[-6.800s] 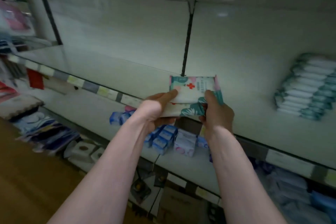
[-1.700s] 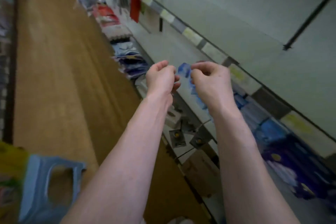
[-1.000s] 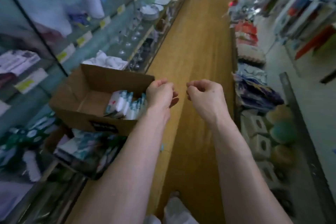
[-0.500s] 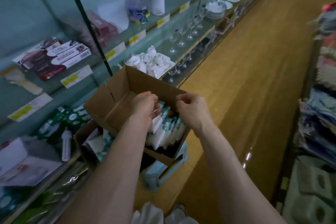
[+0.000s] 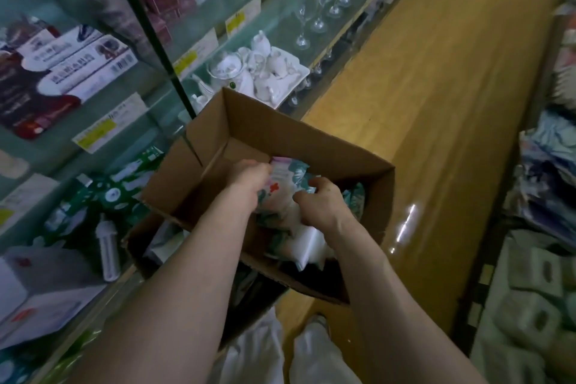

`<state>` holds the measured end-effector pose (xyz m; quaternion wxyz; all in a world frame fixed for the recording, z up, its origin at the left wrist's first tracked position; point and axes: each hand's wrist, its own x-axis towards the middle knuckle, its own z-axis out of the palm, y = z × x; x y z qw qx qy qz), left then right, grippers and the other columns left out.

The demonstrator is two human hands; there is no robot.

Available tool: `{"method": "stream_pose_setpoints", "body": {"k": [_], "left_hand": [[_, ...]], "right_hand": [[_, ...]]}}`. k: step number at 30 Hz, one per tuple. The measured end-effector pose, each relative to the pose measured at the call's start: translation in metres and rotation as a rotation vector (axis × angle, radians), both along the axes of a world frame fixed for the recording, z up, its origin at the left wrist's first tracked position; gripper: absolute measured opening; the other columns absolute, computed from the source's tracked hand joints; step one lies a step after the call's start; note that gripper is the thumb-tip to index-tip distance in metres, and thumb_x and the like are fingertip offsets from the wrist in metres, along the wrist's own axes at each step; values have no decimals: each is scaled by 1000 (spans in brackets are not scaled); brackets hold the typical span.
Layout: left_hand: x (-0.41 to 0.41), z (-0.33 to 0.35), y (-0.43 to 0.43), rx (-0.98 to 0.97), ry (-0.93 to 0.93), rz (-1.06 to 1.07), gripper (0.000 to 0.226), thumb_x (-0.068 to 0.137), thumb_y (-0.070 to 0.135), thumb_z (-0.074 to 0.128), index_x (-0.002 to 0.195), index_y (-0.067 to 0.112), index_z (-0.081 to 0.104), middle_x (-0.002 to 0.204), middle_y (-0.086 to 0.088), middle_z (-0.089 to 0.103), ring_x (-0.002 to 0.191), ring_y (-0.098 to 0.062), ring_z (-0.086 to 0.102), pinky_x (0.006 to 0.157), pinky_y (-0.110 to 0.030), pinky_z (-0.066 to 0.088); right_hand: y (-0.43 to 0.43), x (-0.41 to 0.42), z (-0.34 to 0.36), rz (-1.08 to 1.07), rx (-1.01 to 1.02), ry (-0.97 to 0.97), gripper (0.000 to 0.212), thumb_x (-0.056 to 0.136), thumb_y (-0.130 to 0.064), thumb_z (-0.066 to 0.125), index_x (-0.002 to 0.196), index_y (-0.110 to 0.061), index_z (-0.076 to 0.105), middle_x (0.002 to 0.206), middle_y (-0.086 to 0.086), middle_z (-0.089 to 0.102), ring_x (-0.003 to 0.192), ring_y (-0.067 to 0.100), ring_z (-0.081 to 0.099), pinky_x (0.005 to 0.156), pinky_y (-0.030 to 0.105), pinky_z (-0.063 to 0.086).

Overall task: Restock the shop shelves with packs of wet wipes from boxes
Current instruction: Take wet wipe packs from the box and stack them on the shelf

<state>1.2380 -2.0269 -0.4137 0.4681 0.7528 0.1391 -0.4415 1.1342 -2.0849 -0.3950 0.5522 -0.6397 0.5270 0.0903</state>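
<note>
An open cardboard box [image 5: 314,146] stands in the aisle below me with several packs of wet wipes inside. Both hands are down in it on one pack of wet wipes [image 5: 282,187], white and teal with a red cross. My left hand [image 5: 249,178] grips the pack's left side. My right hand [image 5: 321,206] curls round its right side. More packs [image 5: 305,243] lie under my right wrist, partly hidden.
A second open box [image 5: 149,243] sits under the first. Glass shelves on the left carry a white tea set [image 5: 261,72], wine glasses [image 5: 324,6] and boxed goods [image 5: 62,72]. The wooden floor [image 5: 420,87] runs ahead. Packaged goods [image 5: 545,196] line the right shelves.
I have turned from the restocked shelf to the box across the aisle. Both hands, empty one second ago, have reached into the box and taken hold of a pack.
</note>
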Motion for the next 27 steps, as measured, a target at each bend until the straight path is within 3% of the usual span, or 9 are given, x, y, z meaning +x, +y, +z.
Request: {"method": "stream_pose_setpoints", "body": {"k": [2, 5, 9, 12, 16, 18, 21, 24, 27], "left_hand": [[6, -9, 1, 3, 11, -28, 16, 93, 15, 52, 101, 6, 63, 86, -16, 63, 79, -30, 62, 70, -38, 52], [11, -14, -3, 18, -11, -72, 34, 89, 15, 57, 120, 1, 59, 108, -20, 65, 99, -34, 64, 91, -47, 52], [16, -9, -6, 43, 27, -169, 59, 87, 24, 62, 139, 9, 41, 125, -14, 59, 107, -32, 61, 87, -40, 53], [13, 1, -3, 8, 31, -245, 34, 96, 13, 52, 127, 0, 54, 108, -13, 58, 96, -27, 58, 57, -27, 43], [12, 3, 3, -11, 24, -272, 22, 91, 9, 55, 112, 3, 59, 105, -14, 60, 79, -22, 54, 49, -26, 43], [13, 5, 6, -10, 49, -301, 27, 89, 13, 59, 114, 4, 60, 103, -13, 62, 79, -22, 56, 53, -26, 46], [16, 8, 11, -18, 31, -326, 28, 83, 27, 67, 105, 11, 67, 96, -11, 68, 86, -26, 65, 78, -36, 55], [17, 17, 14, -81, 53, -385, 20, 84, 36, 68, 87, 16, 68, 87, -9, 72, 84, -25, 68, 84, -39, 54], [13, 29, 12, -149, 85, -412, 22, 81, 36, 71, 81, 14, 71, 81, -9, 74, 79, -25, 70, 84, -43, 56]], "right_hand": [[5, 7, -7, -1, -17, 40, 56, 89, -20, 55, 142, -14, 37, 114, 7, 55, 102, 30, 62, 89, 45, 54], [8, 17, -15, -36, -31, 74, 53, 87, -20, 55, 138, -16, 39, 111, 8, 57, 99, 31, 63, 86, 46, 55], [11, 28, -22, -120, -5, 82, 61, 84, -21, 63, 137, -11, 35, 121, 11, 56, 106, 30, 59, 89, 46, 53], [17, 32, -25, -246, 75, 18, 74, 81, -30, 72, 139, -11, 30, 123, 12, 56, 106, 29, 60, 89, 44, 54], [28, 36, -24, -368, 98, -56, 83, 76, -34, 77, 139, -18, 26, 120, 13, 58, 103, 30, 63, 88, 47, 54], [27, 33, -17, -402, 120, -102, 63, 80, -27, 74, 129, -15, 36, 115, 13, 61, 96, 28, 65, 83, 44, 57], [23, 22, 1, -445, 171, -196, 37, 86, -16, 66, 117, -12, 46, 102, 11, 65, 82, 22, 66, 68, 35, 58], [19, 10, 20, -490, 164, -267, 31, 88, -13, 62, 116, -11, 50, 96, 8, 66, 76, 17, 65, 57, 27, 54], [15, -2, 37, -543, 150, -309, 33, 86, -17, 62, 117, -12, 53, 97, 8, 68, 79, 19, 67, 58, 29, 53]]}}
